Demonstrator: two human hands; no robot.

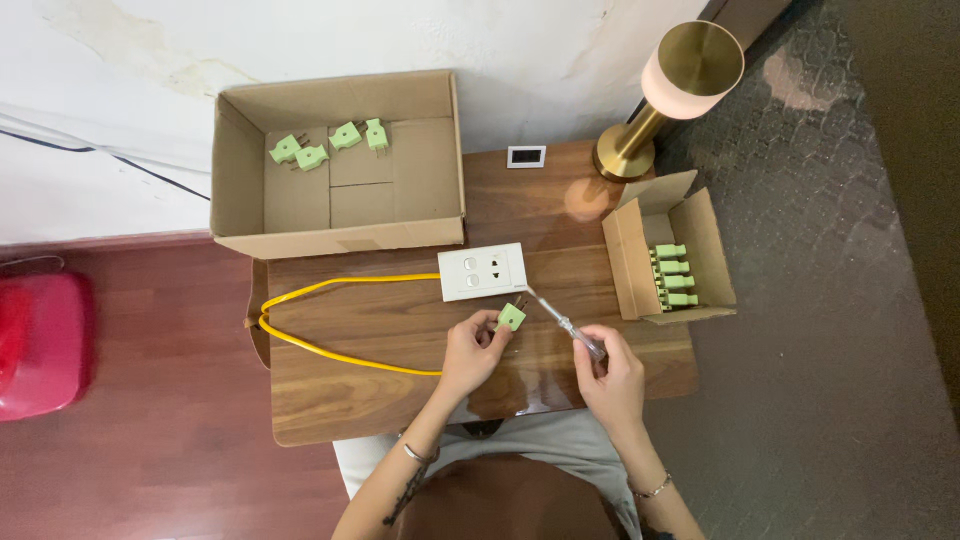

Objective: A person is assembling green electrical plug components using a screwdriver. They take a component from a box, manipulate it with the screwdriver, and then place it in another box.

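Now left hand (470,352) pinches green plug (511,317); right hand (607,372) grips screwdriver (566,323).

We note a large open brown cardboard box (337,165) at the table's far left, a smaller one (668,248) at right, and a small white-framed dark screen (526,156) between.

I saw my left hand (470,350) pinching a green plug (511,317) over the table (400,330), while my right hand (610,375) held a screwdriver (565,322) against it.
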